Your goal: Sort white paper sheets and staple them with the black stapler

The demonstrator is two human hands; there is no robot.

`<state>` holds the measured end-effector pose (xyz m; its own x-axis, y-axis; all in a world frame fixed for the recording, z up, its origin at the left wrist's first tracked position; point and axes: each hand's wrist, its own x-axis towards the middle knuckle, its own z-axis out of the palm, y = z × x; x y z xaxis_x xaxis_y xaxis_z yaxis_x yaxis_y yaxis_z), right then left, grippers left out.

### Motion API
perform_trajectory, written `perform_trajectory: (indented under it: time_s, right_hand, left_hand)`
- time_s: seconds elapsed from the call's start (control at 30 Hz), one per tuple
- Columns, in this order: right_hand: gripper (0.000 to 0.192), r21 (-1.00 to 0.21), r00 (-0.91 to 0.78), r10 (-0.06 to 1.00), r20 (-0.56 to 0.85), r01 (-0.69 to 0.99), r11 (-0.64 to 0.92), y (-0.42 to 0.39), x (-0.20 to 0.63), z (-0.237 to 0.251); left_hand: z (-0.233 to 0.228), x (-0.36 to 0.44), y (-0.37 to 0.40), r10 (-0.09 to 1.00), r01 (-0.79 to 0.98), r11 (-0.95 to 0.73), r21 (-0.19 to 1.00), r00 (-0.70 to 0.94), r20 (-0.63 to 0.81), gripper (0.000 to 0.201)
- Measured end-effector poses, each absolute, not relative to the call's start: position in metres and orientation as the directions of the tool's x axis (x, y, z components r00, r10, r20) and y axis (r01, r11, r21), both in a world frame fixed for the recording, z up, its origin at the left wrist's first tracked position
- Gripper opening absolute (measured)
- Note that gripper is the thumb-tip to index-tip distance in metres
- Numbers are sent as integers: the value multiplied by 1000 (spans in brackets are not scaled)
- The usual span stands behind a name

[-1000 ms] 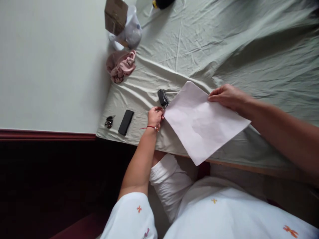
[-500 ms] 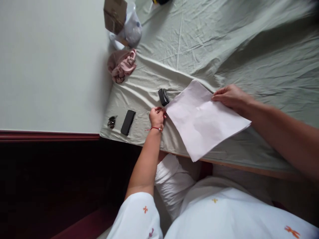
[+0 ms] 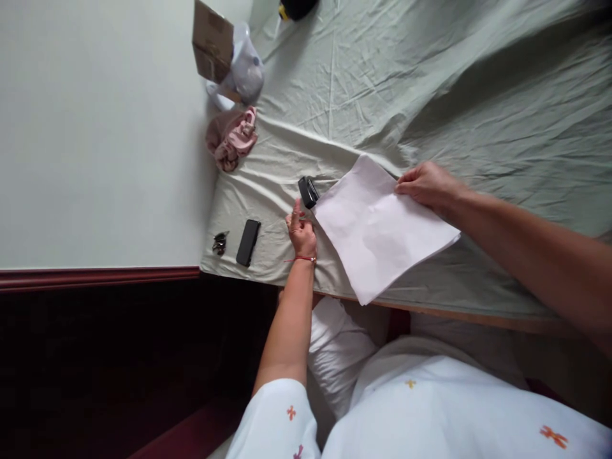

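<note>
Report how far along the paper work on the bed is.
Done: the white paper lies spread on the green sheet, one corner hanging past the near edge. In hand: the right hand presses its far edge; the left hand sits at the corner by the black stapler. Left: no fold or staple shows.
</note>
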<state>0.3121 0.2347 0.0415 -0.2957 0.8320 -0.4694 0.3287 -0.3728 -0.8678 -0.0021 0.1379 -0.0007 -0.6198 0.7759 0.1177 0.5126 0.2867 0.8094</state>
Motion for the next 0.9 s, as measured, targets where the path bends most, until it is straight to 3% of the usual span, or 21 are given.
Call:
perform_trajectory:
  time_s: [0.1, 0.27, 0.5, 0.77, 0.9]
  right_hand:
    - [11, -865, -292, 836, -464, 354, -356, 235, 312, 42]
    - [10, -859, -295, 826, -480, 350, -374, 234, 313, 45]
    - [7, -851, -269, 823, -501, 329, -410, 231, 311, 51]
    - [4, -855, -299, 840, -453, 411, -315, 221, 317, 60]
    - [8, -889, -335, 850, -407, 360, -284, 202, 341, 61]
  left_hand:
    - [-3, -2, 139, 757, 609, 248, 754, -607, 241, 58]
    - [-5, 2, 141, 763, 628, 248, 738, -596, 250, 57]
    - [4, 8, 144, 815, 600, 286, 748, -562, 140, 66]
    - [19, 4, 139, 862, 550, 279, 787, -505, 48, 76]
    - [20, 17, 112, 818, 519, 262, 814, -567, 98, 82]
